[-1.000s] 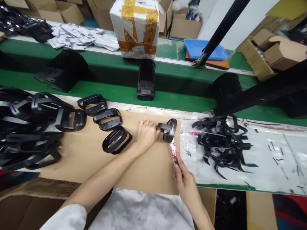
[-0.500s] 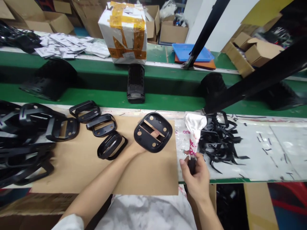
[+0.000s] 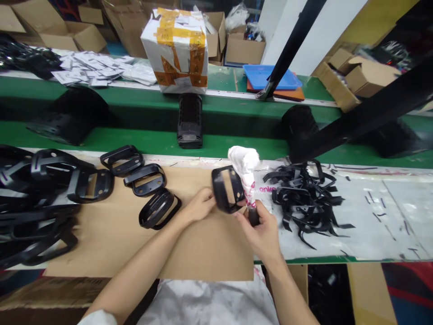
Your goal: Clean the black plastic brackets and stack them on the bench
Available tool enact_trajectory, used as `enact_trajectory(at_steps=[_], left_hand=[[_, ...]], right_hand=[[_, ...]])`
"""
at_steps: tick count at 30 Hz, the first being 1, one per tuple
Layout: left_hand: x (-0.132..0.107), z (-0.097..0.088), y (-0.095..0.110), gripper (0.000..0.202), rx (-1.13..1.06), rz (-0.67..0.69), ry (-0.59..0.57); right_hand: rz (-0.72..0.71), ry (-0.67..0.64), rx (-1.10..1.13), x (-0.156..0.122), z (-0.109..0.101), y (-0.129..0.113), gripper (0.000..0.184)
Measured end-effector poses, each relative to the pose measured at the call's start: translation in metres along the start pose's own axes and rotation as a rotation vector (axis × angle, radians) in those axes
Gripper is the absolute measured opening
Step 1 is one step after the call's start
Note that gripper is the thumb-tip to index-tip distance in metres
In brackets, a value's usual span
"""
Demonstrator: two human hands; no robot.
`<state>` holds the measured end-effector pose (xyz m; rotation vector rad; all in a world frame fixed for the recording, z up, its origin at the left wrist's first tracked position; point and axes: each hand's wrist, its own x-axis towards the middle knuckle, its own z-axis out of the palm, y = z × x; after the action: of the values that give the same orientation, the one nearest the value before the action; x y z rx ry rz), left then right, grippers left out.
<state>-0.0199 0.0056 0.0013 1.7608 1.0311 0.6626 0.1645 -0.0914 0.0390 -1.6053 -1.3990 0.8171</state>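
Note:
My left hand [image 3: 202, 205] is closed, its fingertips at the left edge of a black plastic frame [image 3: 219, 186] with a slotted base. The frame is tilted up above the cardboard sheet [image 3: 203, 253] and slightly blurred. My right hand [image 3: 262, 225] grips the dark handle of a hammer [image 3: 244, 158], whose head and upper handle are wrapped in white plastic with pink print. The fingers of this hand also come close to the frame's lower right edge; whether they touch it I cannot tell. Several similar frames [image 3: 158, 208] lie left of my left hand.
Black frames are heaped [image 3: 43, 212] at the left. Thin black strips and pieces [image 3: 304, 198] lie piled at the right. A dark metal post [image 3: 355, 108] slants across the right side. Behind the bench stand a taped white box [image 3: 176, 49] and a blue tray [image 3: 270, 77].
The frame has turned over from its flat underside view to a tilted, raised-loop side. My right hand has brought the hammer left, close beside the frame.

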Motion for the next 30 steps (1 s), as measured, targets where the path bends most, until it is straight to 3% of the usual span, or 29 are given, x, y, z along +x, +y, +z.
enact_trajectory(at_steps=[2,4,8,10,15,19,30], left_hand=[[0.0,-0.008,0.003,0.056,-0.133,0.035,-0.094],[-0.001,-0.014,0.005,0.047,-0.17,0.061,-0.094],[-0.001,-0.018,0.003,0.015,-0.041,0.138,-0.082],[0.0,-0.015,0.0,0.017,0.063,0.2,-0.082],[0.006,0.002,-0.007,0.013,0.467,0.204,0.1],[0.014,0.015,-0.008,0.016,0.708,0.117,0.118],[0.018,0.021,-0.005,0.017,0.785,0.037,0.176]], right_hand=[[0.047,0.053,0.02,0.002,0.0,0.002,0.028],[0.125,0.086,0.122,0.003,0.003,0.004,0.037],[0.356,0.03,0.472,0.003,0.011,0.009,0.044],[0.415,0.023,0.579,0.005,0.014,0.01,0.048],[0.422,0.016,0.631,0.014,0.014,0.007,0.056],[0.41,-0.024,0.585,0.02,0.016,0.003,0.056],[0.376,-0.065,0.597,0.026,0.018,0.004,0.055]])
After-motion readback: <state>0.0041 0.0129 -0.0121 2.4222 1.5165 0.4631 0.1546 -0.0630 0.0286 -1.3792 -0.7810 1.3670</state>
